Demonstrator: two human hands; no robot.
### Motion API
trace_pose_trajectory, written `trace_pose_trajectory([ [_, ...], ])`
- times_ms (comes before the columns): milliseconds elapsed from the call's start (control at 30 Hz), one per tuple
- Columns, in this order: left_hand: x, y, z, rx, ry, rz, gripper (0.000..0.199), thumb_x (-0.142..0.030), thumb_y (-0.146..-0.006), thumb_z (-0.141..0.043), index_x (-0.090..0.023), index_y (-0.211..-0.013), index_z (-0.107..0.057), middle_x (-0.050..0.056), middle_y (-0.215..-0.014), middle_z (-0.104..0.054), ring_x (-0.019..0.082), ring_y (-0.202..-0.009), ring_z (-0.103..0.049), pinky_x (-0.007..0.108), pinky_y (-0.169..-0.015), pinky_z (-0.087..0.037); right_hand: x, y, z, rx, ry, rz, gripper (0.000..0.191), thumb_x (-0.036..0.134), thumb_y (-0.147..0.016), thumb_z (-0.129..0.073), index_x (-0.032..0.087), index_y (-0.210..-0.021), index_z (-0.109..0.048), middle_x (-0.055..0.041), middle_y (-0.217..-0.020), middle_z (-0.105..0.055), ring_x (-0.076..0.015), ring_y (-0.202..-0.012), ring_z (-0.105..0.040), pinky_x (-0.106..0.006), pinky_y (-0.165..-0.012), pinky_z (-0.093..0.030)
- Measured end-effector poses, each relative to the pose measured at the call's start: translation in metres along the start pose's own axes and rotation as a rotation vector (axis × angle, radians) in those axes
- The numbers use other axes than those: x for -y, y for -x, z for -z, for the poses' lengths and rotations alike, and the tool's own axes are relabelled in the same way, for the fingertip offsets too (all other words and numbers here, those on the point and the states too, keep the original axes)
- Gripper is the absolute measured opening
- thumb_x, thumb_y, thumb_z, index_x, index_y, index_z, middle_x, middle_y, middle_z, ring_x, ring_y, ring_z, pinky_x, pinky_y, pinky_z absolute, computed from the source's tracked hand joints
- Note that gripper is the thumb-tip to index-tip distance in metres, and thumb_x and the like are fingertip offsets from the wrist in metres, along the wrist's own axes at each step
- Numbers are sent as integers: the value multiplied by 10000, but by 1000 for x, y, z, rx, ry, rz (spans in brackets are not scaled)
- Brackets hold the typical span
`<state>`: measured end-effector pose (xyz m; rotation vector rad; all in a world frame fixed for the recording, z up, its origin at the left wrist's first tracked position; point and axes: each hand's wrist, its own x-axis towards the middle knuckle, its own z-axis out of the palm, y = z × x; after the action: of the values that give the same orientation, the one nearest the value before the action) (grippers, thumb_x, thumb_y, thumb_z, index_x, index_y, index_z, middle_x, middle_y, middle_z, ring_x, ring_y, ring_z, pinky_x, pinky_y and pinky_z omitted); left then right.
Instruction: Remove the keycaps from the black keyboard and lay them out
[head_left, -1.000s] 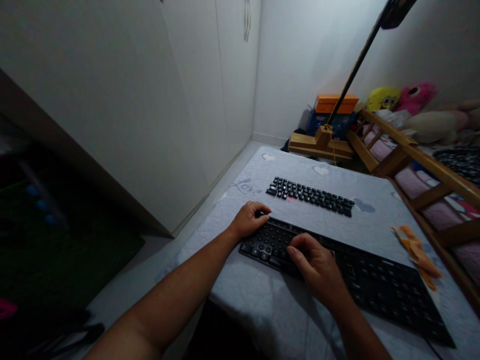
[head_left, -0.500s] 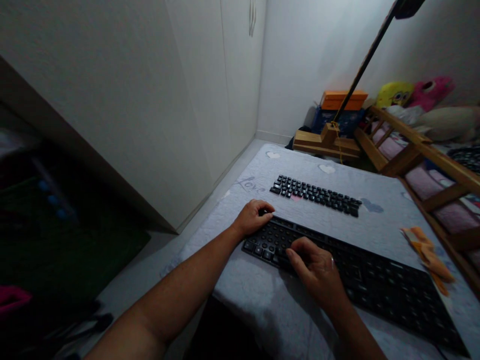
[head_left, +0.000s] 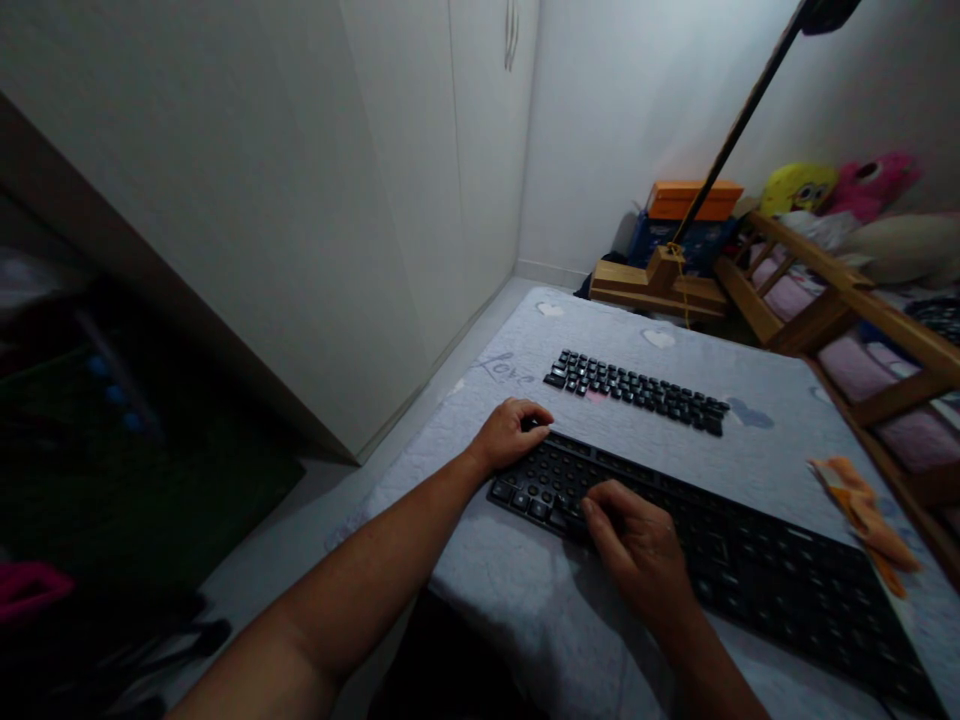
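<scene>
Beneath the left hand (head_left: 510,437) and right hand (head_left: 637,535), a part-bare keyboard (head_left: 795,580) leaves room for error

A person's left hand curls around the far left corner of the black keyboard, which lies on a cloth-covered worktop (head_left: 750,470) and stretches past the right forearm. The right hand bends low over the near rows, thumb and forefinger drawn close; whether a key sits between them cannot be told. Between the two hands, bare sockets (head_left: 555,468) show beside a few near-edge keys (head_left: 521,500). Just beyond both hands, loose keycaps (head_left: 637,388) lie in orderly rows, apart from the keyboard.

The likeliest trouble looks to be at the right hand: a key worked at a slant could jam or crack a clip, and dim light with the hand's own shadow makes one socket easy to mistake for its neighbor. With only one corner held, a hard push from the right hand could swivel the long frame on its soft footing. A swing outward, or a tug on the fabric, might scatter the loose keycaps and muddle their order; a careless reach by the left hand could do the same. An orange cloth (head_left: 874,520), well beyond the right hand, seems a lesser worry.
</scene>
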<state>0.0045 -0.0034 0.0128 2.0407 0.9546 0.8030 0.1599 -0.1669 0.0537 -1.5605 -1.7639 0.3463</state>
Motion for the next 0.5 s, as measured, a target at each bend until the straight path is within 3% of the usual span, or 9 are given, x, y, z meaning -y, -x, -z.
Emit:
trace_pose_trajectory([
  [233, 0, 0, 0, -6, 7, -5, 180, -182, -770, -656, -179, -932, -734, 38, -962, -728, 192, -942, -632, 333, -926, -472, -2, 6, -3, -35, -11, -71, 240, 299, -945, -458, 206, -753, -569, 15, -635, -567, -140, -582, -566, -253, -597, -414],
  [367, 0, 0, 0, -4, 14, -1, 184, -184, -770, -657, -173, -938, -732, 38, -948, -727, 188, -929, -633, 326, -910, -480, -3, 6, -2, 5, -102, -131, 258, 321, -961, -435, 203, -847, -635, 0, -723, -648, -156, -667, -623, -248, -630, -440],
  [500, 0, 0, 0, -3, 4, 3, 186, -182, -769, -658, -180, -940, -732, 36, -959, -728, 191, -943, -633, 338, -938, -471, -4, 3, 2, 77, -129, -146, 306, 339, -962, -423, 200, -777, -623, 2, -676, -623, -151, -634, -605, -243, -598, -431],
])
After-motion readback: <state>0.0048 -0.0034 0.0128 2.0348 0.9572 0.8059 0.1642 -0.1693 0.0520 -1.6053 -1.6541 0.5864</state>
